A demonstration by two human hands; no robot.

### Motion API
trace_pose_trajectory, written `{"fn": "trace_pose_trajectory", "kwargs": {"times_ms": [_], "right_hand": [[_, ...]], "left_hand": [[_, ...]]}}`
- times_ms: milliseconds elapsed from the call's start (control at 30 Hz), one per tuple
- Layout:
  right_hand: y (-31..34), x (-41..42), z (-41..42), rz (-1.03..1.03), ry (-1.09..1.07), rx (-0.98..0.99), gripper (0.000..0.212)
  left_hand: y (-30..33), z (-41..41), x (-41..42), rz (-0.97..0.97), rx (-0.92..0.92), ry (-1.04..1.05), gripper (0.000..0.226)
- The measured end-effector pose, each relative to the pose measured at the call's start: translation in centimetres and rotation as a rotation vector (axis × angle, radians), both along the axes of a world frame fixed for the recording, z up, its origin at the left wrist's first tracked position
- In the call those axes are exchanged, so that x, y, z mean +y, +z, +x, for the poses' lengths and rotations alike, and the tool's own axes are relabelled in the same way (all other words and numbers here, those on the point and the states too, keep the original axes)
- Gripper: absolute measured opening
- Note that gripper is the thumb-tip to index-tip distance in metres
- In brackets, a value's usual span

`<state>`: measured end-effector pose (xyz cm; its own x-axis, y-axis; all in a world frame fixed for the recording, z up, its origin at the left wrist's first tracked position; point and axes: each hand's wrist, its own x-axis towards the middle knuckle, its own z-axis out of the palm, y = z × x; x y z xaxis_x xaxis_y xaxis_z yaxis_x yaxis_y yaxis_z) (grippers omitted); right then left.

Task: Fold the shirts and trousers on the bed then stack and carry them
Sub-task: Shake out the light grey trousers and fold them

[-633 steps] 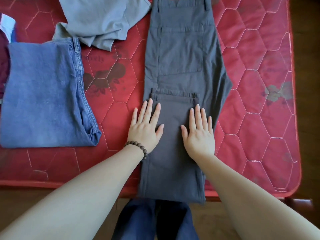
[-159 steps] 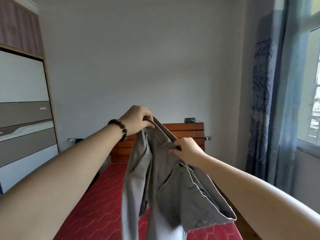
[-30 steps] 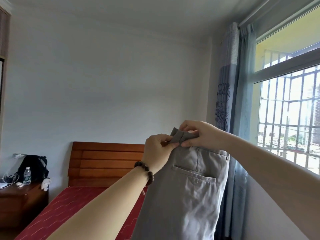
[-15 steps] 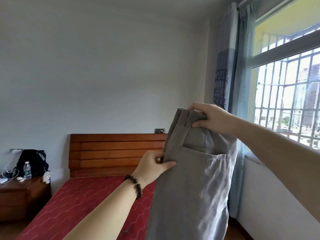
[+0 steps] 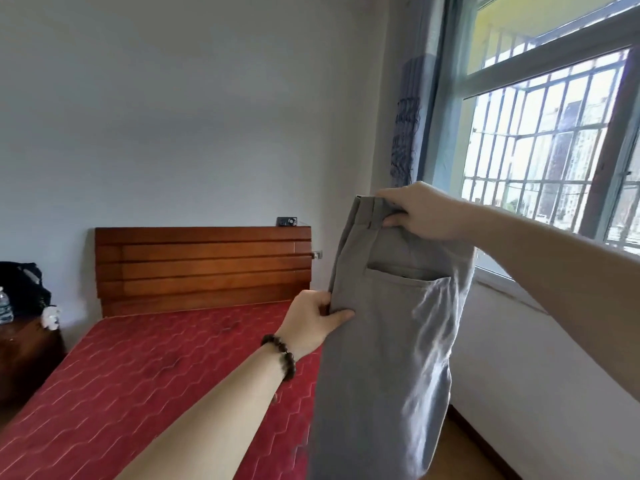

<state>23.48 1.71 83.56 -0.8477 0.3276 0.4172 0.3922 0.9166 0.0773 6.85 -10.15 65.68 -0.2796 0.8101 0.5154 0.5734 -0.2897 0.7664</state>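
Note:
A pair of light grey trousers (image 5: 384, 358) hangs in the air over the right side of the bed, back pocket toward me. My right hand (image 5: 420, 211) grips the waistband at the top. My left hand (image 5: 311, 322), with a bead bracelet on the wrist, pinches the trousers' left edge lower down, below pocket height. The legs drop out of view at the bottom. The red quilted mattress (image 5: 145, 382) lies below and to the left. No other clothes show in this view.
A wooden headboard (image 5: 204, 265) stands against the far wall. A dark nightstand (image 5: 27, 355) at the left holds a black bag and a water bottle. A barred window (image 5: 540, 147) and blue curtain (image 5: 408, 109) fill the right.
My left hand has slid down from the waistband to the trousers' left edge. My right hand stays on the waistband. The trousers have come lower in view as my head tilts down.

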Motion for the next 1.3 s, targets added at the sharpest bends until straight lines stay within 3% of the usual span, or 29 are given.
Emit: {"fn": "trace_pose_trajectory", "kwargs": {"times_ms": [33,133,233,400,467,500,567,600,667,733,767,833,967,1133,1300], "right_hand": [[-0.5,-0.2,0.9,0.020,0.003,0.011,0.010],[-1.1,-1.3,3.9,0.096,-0.006,0.083,0.010],[-0.8,-3.4,7.1,0.074,0.070,0.103,0.010],[-1.7,-7.0,11.3,0.026,0.163,0.140,0.016],[-1.9,-7.1,13.8,0.071,0.124,0.331,0.031],[-2.2,-6.9,15.4,0.072,0.079,0.487,0.051],[-3.6,-6.7,18.9,-0.124,-0.043,0.819,0.092],[-4.9,-6.8,20.5,-0.320,-0.127,0.883,0.107],[-8.7,-6.8,22.8,-0.836,-0.128,0.765,0.115],[-12.6,-6.8,23.7,-1.206,0.064,0.561,0.089],[-14.1,-7.1,23.8,-1.287,0.135,0.527,0.071],[-15.7,-7.9,23.9,-1.319,0.203,0.582,0.054],[-14.2,-9.0,24.7,-1.209,0.252,0.578,0.046],[-11.0,-9.6,24.4,-1.265,0.422,0.537,0.042],[-13.4,-8.6,20.9,-1.434,0.337,0.593,0.027]], "left_hand": [[-0.3,0.8,-0.3,0.013,-0.058,-0.025,0.017],[-0.3,3.8,-1.3,0.034,-0.313,-0.159,0.051],[1.6,7.0,-2.3,0.046,-0.350,-0.232,0.082],[5.0,12.3,-4.7,0.048,-0.316,-0.184,0.031],[4.8,13.3,-5.9,0.062,-0.368,-0.215,0.028],[4.6,13.6,-6.5,0.068,-0.405,-0.235,0.029],[4.2,14.0,-7.8,0.083,-0.464,-0.271,0.033],[4.1,14.3,-8.3,0.085,-0.478,-0.277,0.034],[3.7,15.1,-9.3,0.069,-0.481,-0.275,0.034],[3.3,15.8,-10.2,0.058,-0.472,-0.268,0.032],[3.1,16.1,-10.7,0.050,-0.475,-0.260,0.031],[2.6,16.3,-11.7,0.028,-0.502,-0.245,0.033],[2.4,16.0,-14.1,-0.023,-0.529,-0.311,0.032],[3.3,14.7,-16.0,-0.006,-0.604,-0.516,0.042],[1.7,13.5,-14.3,-0.019,-0.748,-0.281,0.034]]}}
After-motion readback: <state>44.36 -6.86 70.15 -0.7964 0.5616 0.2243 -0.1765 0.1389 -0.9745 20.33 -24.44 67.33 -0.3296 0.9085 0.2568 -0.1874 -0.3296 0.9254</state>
